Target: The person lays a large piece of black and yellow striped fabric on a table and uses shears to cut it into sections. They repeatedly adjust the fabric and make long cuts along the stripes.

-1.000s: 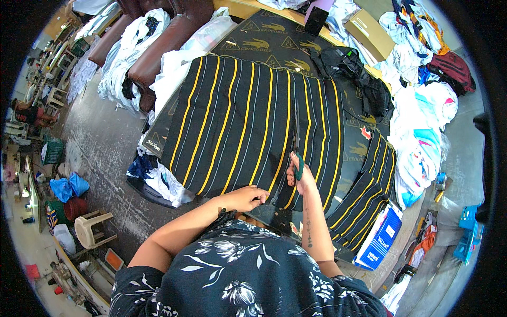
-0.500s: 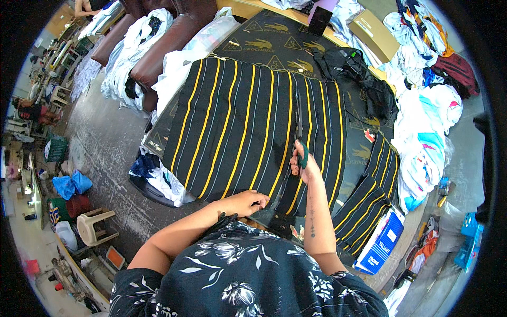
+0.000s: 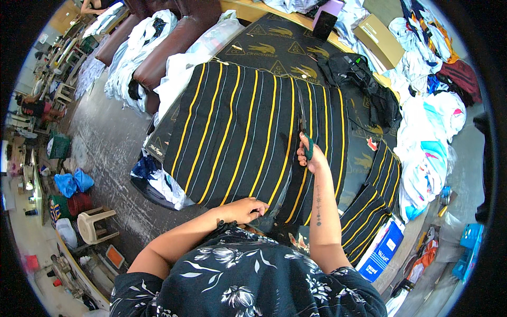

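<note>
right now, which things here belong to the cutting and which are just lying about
In the job:
large striped cloth
green-handled scissors, in the right hand
matching striped cloth at the right, probably

Just lying about, it seems:
black bag
cardboard box
blue-and-white book
beige stool on the floor

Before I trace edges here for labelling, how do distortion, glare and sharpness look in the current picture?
Head view: strong fisheye bend, dark rounded border; head view: the striped cloth shows crisp lines; head view: the green-handled scissors in the right hand have dark blades that barely stand out against the cloth; head view: the floor at left carries a pale sheen.
</note>
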{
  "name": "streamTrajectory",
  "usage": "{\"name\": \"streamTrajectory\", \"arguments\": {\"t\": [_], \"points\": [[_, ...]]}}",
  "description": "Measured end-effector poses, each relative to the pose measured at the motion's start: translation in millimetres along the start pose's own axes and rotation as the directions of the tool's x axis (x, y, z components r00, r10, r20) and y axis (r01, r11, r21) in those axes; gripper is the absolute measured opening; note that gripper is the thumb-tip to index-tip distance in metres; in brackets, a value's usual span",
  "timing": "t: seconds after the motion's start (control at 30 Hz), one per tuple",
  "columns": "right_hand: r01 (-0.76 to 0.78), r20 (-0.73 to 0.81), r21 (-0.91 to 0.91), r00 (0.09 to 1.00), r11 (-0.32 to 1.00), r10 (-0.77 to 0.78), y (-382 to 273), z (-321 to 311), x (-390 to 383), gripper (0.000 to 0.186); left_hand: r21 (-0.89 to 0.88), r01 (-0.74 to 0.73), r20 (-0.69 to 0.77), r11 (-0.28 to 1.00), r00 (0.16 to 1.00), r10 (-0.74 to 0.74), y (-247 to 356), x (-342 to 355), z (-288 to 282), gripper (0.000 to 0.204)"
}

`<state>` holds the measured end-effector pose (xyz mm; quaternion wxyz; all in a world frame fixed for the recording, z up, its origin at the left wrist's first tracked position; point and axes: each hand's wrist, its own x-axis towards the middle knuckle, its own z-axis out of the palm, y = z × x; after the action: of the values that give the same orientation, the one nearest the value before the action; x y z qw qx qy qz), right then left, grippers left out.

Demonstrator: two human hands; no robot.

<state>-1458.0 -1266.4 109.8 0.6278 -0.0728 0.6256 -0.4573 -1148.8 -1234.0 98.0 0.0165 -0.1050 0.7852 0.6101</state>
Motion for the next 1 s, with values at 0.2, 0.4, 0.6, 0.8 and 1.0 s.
{"name": "streamTrajectory", "arguments": {"t": [0.2,0.4,0.6,0.8,1.0], "points": [[-0.037,-0.004,-0.013,0.999,0.999,0.037,-24,0,14,0.051,-0.022,0.045,0.016,0.999,0.999,-0.045,1,0,0,0.009],[-0.032,0.056,-0.032,0.998,0.999,0.033,-41,-17,23,0.050,-0.025,0.035,-0.007,0.999,0.999,-0.035,4,-1,0,0.010],[-0.049,0.066,-0.139,0.996,0.989,0.058,-57,-35,28,0.050,-0.019,0.053,-0.018,0.998,0.998,-0.053,2,-2,3,0.010],[-0.047,0.102,-0.224,0.992,0.973,0.072,-81,-44,38,0.049,-0.005,0.039,-0.033,0.999,0.999,-0.039,0,-1,4,0.011],[-0.008,-0.003,-0.304,1.000,0.953,0.007,-91,-38,41,0.044,-0.018,0.052,-0.040,0.998,0.998,-0.053,5,-1,2,0.010]]}}
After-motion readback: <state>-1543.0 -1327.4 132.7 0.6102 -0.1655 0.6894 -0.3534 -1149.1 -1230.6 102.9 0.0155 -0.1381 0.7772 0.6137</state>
